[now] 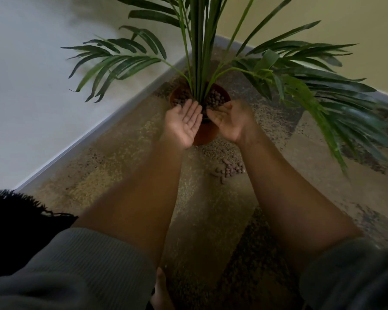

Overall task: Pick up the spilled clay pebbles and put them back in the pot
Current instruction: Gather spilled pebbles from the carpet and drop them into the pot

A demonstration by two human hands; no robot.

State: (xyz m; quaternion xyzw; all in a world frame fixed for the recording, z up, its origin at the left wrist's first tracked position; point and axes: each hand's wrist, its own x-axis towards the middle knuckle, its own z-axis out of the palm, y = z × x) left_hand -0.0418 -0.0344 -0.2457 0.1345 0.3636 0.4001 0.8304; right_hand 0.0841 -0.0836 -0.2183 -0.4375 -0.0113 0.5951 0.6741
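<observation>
A terracotta pot point(206, 135) with a palm plant stands on the speckled floor, and brown clay pebbles point(216, 100) fill its top around the stems. My left hand point(184, 120) and my right hand point(230, 119) are held palm up, side by side, at the pot's near rim, with fingertips over the pebbles in the pot. Both palms look bare and the fingers are apart. A small heap of spilled pebbles point(230, 170) lies on the floor just in front of the pot, between my forearms.
The pot sits in a corner where two walls point(43, 86) meet, edged by a pale skirting board point(87, 139). Long green fronds point(311, 86) spread wide to both sides above the floor. A dark fringed cloth point(16, 220) lies at lower left.
</observation>
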